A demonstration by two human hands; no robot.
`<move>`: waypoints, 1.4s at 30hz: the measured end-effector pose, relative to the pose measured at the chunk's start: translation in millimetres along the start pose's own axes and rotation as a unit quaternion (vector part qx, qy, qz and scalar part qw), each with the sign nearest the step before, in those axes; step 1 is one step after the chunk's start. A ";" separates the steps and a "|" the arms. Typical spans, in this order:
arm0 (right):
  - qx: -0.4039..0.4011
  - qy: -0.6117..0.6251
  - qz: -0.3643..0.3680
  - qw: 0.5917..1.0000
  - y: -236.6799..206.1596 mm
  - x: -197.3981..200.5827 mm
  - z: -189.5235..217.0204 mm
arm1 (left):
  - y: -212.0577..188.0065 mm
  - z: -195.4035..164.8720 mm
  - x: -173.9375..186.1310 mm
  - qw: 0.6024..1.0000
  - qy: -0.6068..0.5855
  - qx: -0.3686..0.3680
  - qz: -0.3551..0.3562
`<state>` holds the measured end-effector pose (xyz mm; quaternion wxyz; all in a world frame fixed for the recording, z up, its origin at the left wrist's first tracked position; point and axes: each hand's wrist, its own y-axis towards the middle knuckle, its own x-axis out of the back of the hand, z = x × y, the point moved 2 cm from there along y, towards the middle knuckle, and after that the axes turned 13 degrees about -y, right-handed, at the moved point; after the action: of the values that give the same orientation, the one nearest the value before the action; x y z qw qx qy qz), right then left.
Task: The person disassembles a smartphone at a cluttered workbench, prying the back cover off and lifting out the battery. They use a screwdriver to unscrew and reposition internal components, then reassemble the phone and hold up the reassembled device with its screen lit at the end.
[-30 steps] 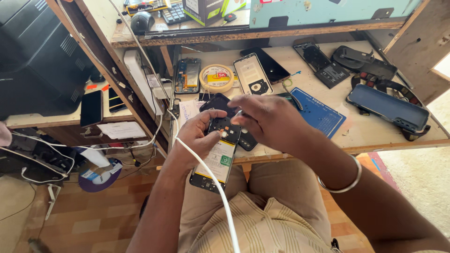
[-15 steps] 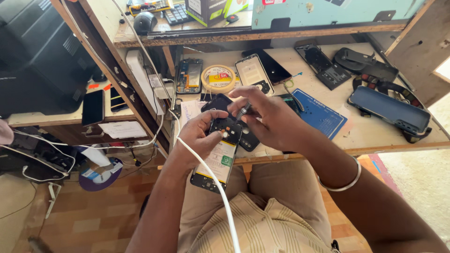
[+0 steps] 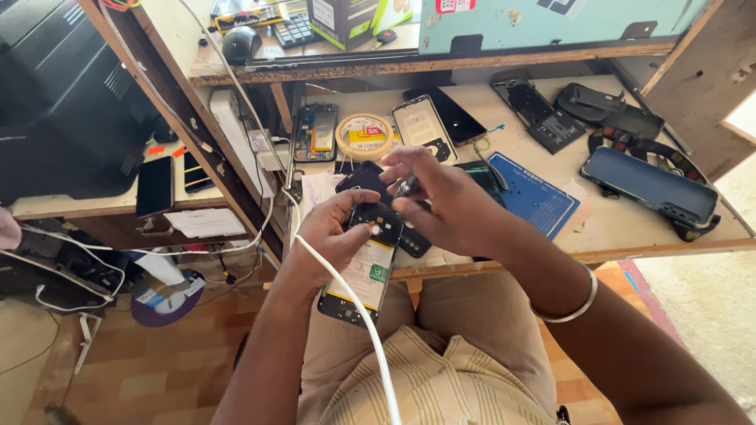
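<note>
The near end of the opened smartphone sat over the person's lap, and its far end was half covered by both hands, so the parts under the thumbs could not be made out. The tool in the right hand showed only as a short metallic tip between finger and thumb; its handle was hidden in the palm, and whether it was a screwdriver or tweezers could not be told. A white cable crossed the phone's lower half and ran off the near edge of the view.

The phone was a flat rectangle with its back removed: a pale battery with a green sticker filled the middle, and black plastic framed the far end. The cable was smooth and round. A thin silver bangle circled the right wrist. On the wooden workbench lay a blue textured work mat, a round roll of yellow tape, another opened phone and a dark phone case on the far right.

The left hand was curled around the phone's left edge from below, thumb lying across its far end, gripping it firmly. The right hand's fingers were pinched closed on the tool, held just above the phone's far end, the tip pointing down towards the black frame between the two thumbs.
</note>
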<state>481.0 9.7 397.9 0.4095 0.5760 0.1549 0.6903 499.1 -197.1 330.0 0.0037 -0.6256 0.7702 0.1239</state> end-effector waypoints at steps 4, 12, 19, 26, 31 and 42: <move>-0.070 -0.105 0.030 0.992 1.2 -0.2 -3.4 | -1.7 0.2 -1.2 1.000 -0.024 0.000 0.003; -0.152 -0.185 0.080 0.968 0.8 -1.4 -10.0 | -1.0 1.1 1.8 1.000 -0.011 0.002 0.004; -0.174 -0.036 0.009 0.984 -14.0 1.0 -14.9 | 0.9 5.3 1.9 0.999 -0.035 0.003 -0.010; -0.295 0.111 -0.108 0.943 -50.4 -6.8 -35.7 | 1.6 5.8 2.4 1.000 -0.021 -0.001 -0.012; -0.311 0.066 -0.094 0.944 -56.8 -11.2 -40.9 | -0.8 0.9 -2.2 1.000 -0.020 -0.011 -0.014; -0.294 0.101 -0.136 0.941 -54.4 -9.4 -37.5 | -2.0 -2.4 -3.7 1.000 -0.027 0.006 -0.012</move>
<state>467.5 45.8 343.5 0.6328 0.3304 0.0623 0.6975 502.2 -194.3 332.5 0.0298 -0.6313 0.7629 0.1362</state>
